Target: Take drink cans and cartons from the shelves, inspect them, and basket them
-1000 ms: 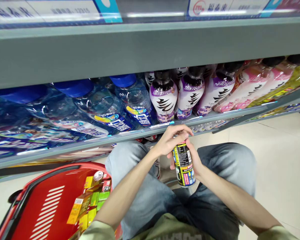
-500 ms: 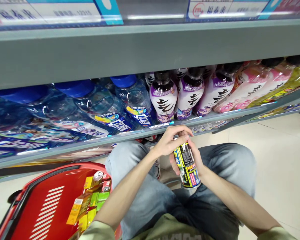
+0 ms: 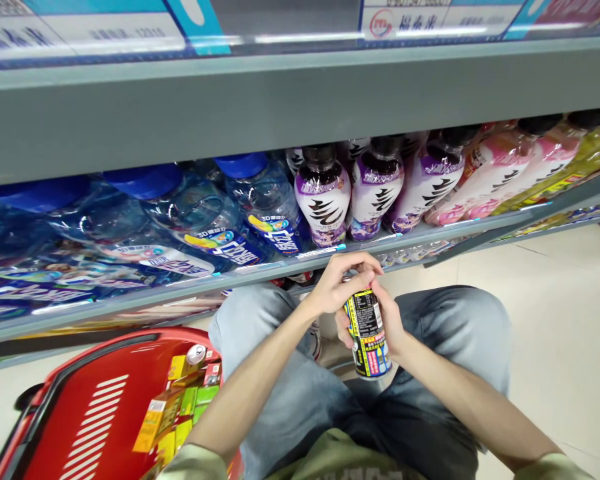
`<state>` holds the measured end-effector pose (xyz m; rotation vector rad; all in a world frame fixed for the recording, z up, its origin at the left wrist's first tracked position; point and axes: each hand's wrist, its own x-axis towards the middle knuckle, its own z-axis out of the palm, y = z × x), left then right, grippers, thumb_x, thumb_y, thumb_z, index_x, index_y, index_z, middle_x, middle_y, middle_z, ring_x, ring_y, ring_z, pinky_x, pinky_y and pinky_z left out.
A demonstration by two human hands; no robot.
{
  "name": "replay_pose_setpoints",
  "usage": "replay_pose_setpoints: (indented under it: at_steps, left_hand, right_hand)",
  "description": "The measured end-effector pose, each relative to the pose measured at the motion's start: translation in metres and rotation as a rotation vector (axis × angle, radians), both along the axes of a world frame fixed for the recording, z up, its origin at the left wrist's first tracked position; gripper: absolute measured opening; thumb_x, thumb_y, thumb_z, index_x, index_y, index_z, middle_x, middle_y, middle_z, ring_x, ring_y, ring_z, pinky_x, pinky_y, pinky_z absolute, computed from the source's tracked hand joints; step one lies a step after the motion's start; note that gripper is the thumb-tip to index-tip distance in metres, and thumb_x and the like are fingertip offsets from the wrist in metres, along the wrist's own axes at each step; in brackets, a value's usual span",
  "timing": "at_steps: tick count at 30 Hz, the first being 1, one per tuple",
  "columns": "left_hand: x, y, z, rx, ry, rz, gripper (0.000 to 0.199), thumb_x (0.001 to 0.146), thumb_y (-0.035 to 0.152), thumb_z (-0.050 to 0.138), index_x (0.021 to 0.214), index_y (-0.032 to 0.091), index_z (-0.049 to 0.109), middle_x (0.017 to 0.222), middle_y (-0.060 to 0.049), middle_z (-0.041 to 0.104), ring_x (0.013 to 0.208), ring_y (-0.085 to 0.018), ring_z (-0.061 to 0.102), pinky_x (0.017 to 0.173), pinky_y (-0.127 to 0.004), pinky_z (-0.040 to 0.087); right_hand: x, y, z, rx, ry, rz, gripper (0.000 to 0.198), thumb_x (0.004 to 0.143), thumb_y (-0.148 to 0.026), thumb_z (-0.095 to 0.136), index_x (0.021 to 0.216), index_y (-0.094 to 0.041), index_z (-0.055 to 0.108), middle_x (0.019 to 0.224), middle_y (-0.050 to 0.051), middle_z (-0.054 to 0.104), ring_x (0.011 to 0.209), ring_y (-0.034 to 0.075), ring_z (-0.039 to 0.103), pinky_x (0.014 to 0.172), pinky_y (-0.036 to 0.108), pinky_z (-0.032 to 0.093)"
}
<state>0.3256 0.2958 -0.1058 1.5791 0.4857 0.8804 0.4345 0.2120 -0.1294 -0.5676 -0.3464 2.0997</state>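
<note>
Between my knees, in the head view, both hands are on a black drink can [image 3: 367, 333] with yellow, blue and red print. My right hand [image 3: 387, 310] wraps round its side, the thumb near the top and fingertips showing on the left side. Over the upper end lies my left hand [image 3: 341, 283], its fingers curled across the can's top and its thumb pressed along the near rim. The top of the can is mostly hidden under the left fingers. The can is tilted slightly, its lower end toward me.
A grey shelf [image 3: 260, 113] runs across the front, with blue-capped bottles [image 3: 275, 207], purple-labelled bottles [image 3: 323, 200] and pink bottles [image 3: 500, 167] below its edge. At my left stands a red basket [image 3: 40, 427] holding several small cartons [image 3: 157, 417] and a can [image 3: 196, 354].
The can has turned a little in my hands, so more of its black text panel faces me. It has also shifted slightly left, with both hands still on it.
</note>
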Motion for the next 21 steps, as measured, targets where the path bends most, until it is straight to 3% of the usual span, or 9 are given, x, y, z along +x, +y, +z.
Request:
replay_pose_setpoints:
  at_steps: [12,16,21]
  left_hand:
    - [-0.0011,-0.0008,-0.0004,0.071,-0.065,0.017,0.022,0.089,0.036,0.065,0.092,0.016,0.074,0.080,-0.004,0.068,0.073,-0.016,0.062,0.070,-0.027,0.048]
    - [-0.0023,-0.0006,-0.0022,0.028,-0.093,-0.010,0.021,0.088,0.035,0.066,0.095,0.016,0.073,0.080,-0.005,0.070,0.072,-0.017,0.063,0.070,-0.028,0.049]
    - [-0.0061,0.0016,-0.0002,-0.041,-0.040,-0.022,0.027,0.089,0.040,0.065,0.096,0.015,0.072,0.082,-0.006,0.070,0.074,-0.018,0.064,0.070,-0.028,0.049]
  right_hand:
    - [-0.0003,-0.0019,0.0053,-0.008,-0.012,-0.021,0.058,0.082,-0.071,0.054,0.069,-0.015,0.060,0.059,0.006,0.063,0.047,0.019,0.062,0.037,0.025,0.044]
    - [0.0010,-0.0034,0.0054,-0.015,0.000,-0.038,0.048,0.081,-0.063,0.054,0.074,-0.016,0.061,0.062,0.005,0.064,0.047,0.020,0.062,0.037,0.028,0.047]
    - [-0.0033,0.0002,0.0078,-0.004,-0.054,-0.062,0.051,0.077,-0.064,0.055,0.072,-0.014,0.065,0.057,0.008,0.065,0.041,0.020,0.060,0.035,0.027,0.044]
